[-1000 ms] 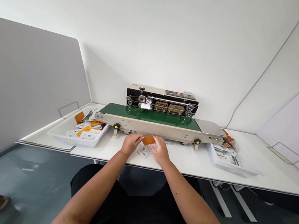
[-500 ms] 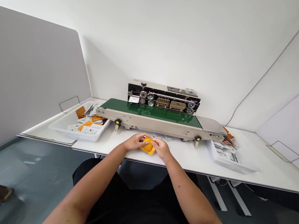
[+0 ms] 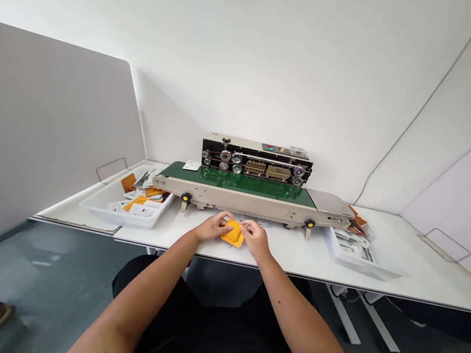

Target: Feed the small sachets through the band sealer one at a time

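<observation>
A small orange pouch (image 3: 233,236) is held between my two hands, above the front part of the white table. My left hand (image 3: 212,226) pinches its left side, thumb toward me. On the other side my right hand (image 3: 254,238) grips the upper right corner. Just beyond the hands stands a band sealing machine (image 3: 255,160) with a green conveyor belt (image 3: 234,182). One white sachet (image 3: 191,165) lies at the left end of the belt. Some printed flat packets under the machine are partly hidden by my hands.
A white plastic bin (image 3: 123,217) of orange and white packets sits to the left, another bin (image 3: 364,265) with similar packets to the right. Grey-white panels (image 3: 39,129) flank the table (image 3: 294,259). Behind rises a white wall.
The white sachet has travelled left, out of the sealing machine's rollers to the left end of the belt. My hands still hold the orange pouch, and the view has tilted slightly.
</observation>
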Action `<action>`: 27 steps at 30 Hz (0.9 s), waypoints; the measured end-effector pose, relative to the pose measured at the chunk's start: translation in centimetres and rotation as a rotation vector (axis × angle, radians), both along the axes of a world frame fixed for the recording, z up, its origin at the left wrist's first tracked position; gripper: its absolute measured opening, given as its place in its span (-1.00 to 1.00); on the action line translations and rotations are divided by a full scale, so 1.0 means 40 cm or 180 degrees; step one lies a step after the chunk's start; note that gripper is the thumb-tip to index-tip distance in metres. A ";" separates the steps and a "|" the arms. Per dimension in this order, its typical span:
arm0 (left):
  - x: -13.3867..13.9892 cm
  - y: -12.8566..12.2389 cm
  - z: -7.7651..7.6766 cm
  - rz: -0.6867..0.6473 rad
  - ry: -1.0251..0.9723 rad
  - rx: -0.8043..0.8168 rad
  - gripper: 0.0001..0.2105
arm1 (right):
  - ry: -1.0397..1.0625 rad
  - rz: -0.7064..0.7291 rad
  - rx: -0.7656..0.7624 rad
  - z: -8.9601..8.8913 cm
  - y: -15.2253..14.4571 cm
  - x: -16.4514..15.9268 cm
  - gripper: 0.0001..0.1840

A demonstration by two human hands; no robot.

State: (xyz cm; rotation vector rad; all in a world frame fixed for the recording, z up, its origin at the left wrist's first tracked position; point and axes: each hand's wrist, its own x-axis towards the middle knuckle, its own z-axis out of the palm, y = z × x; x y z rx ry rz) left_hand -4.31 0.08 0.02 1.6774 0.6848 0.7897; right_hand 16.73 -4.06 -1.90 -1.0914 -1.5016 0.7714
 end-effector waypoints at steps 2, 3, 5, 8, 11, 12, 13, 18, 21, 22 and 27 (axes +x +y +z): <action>0.000 0.002 -0.001 0.0085 0.0002 0.0013 -0.47 | 0.0013 -0.0093 -0.0009 0.004 -0.005 0.001 -0.65; 0.001 0.002 -0.001 0.0129 -0.0015 0.0003 -0.46 | 0.0038 -0.0160 -0.0013 0.006 -0.006 0.002 -0.64; 0.002 0.001 0.000 0.0212 -0.0072 -0.0044 -0.45 | 0.0094 -0.0284 -0.0022 0.006 -0.006 0.003 -0.63; 0.003 -0.001 0.004 0.0304 -0.0155 -0.0106 -0.43 | 0.0156 -0.0373 -0.0021 0.002 -0.003 0.005 -0.64; 0.004 -0.001 0.007 0.0354 -0.0212 -0.0131 -0.43 | 0.0157 -0.0394 0.0016 -0.003 0.000 0.006 -0.63; 0.004 0.000 0.007 0.0359 -0.0235 -0.0135 -0.44 | 0.0170 -0.0399 0.0033 -0.004 0.001 0.007 -0.63; 0.004 0.001 0.006 0.0362 -0.0270 -0.0136 -0.44 | 0.0197 -0.0388 0.0044 -0.005 0.001 0.007 -0.62; 0.002 0.007 -0.003 0.0369 -0.0373 -0.0090 -0.46 | 0.0323 -0.0120 0.0094 0.001 0.000 0.003 -0.53; 0.001 0.005 -0.005 0.0147 -0.0231 -0.0131 -0.49 | 0.0159 0.0027 0.0175 0.004 -0.002 -0.002 -0.56; 0.001 0.004 -0.004 0.0069 -0.0195 -0.0160 -0.49 | 0.0092 0.0068 0.0198 0.003 -0.003 -0.003 -0.62; 0.000 -0.003 0.002 0.0008 -0.0228 -0.0293 -0.49 | 0.0130 0.0124 0.0041 -0.008 0.000 -0.003 -0.71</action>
